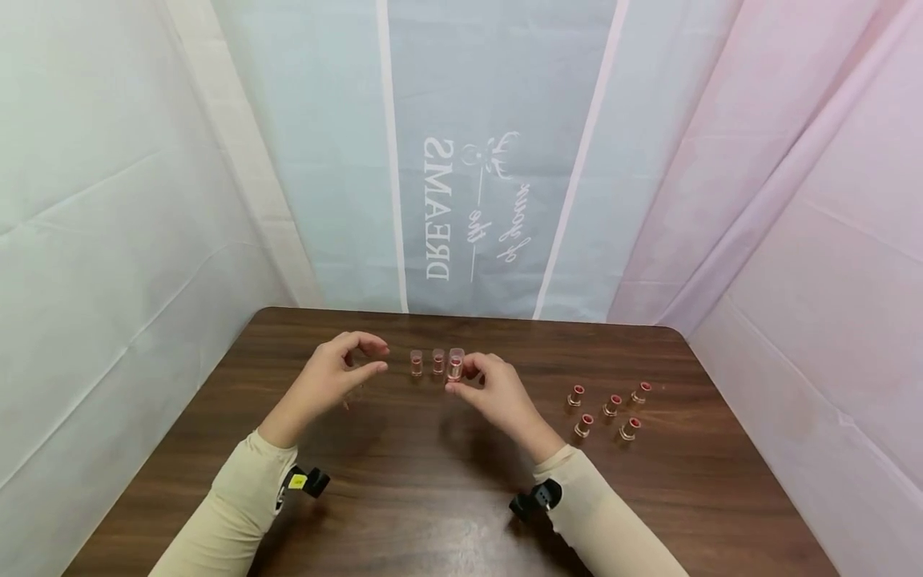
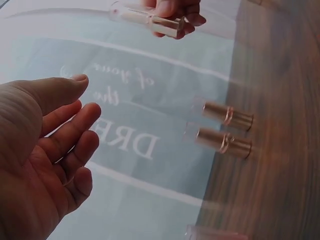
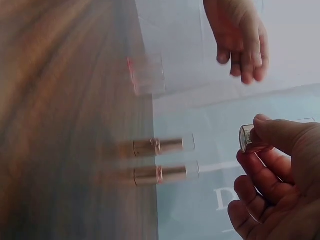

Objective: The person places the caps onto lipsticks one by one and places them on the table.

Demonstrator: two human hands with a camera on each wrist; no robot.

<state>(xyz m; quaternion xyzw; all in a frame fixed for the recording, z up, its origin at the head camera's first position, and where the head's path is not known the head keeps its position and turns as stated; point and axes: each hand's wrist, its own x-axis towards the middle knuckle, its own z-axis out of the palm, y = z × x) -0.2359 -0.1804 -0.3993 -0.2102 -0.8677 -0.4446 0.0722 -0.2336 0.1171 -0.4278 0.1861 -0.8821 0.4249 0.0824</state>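
My right hand pinches a gold lipstick tube between thumb and fingers, raised off the table. A clear cap covers the top of this tube. Two more capped lipstick tubes stand side by side on the table, just left of it. My left hand hovers farther left with its fingers loosely extended, holding nothing. Beneath and beside the left hand are clear pieces with a pinkish edge, partly hidden in the head view and blurred in the right wrist view.
Several uncapped lipstick tubes with red tops stand at the right of the dark wooden table. A printed curtain hangs behind the table's far edge, with pale cloth along both sides.
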